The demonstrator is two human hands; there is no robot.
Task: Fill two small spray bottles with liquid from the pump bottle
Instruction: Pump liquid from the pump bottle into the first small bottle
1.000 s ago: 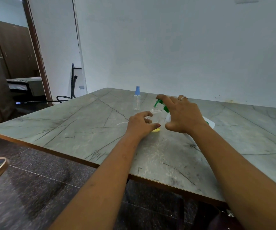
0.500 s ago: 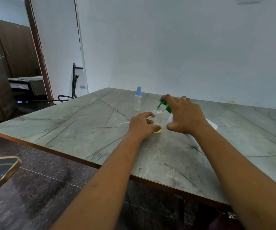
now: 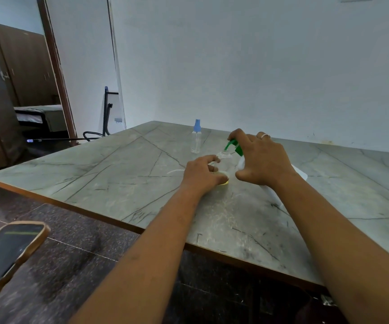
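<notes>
My left hand (image 3: 201, 175) grips a small clear spray bottle (image 3: 225, 161) that stands uncapped on the grey marble table (image 3: 109, 181). A little yellow liquid shows at the bottle's base. My right hand (image 3: 262, 160) rests on the green pump head (image 3: 234, 146) of the pump bottle, with the index finger on top. The nozzle points down at the small bottle's mouth. The pump bottle's white body is mostly hidden behind my right hand. A second small spray bottle (image 3: 196, 139) with a blue cap stands farther back.
A thin clear tube (image 3: 176, 171) lies on the table left of my left hand. Something white (image 3: 302, 175) lies behind my right wrist. A phone (image 3: 6, 256) shows at the lower left. The table's front edge runs near my forearms.
Both hands stay on the small bottle and the pump head. The view has shifted slightly; the phone at the lower left shows more.
</notes>
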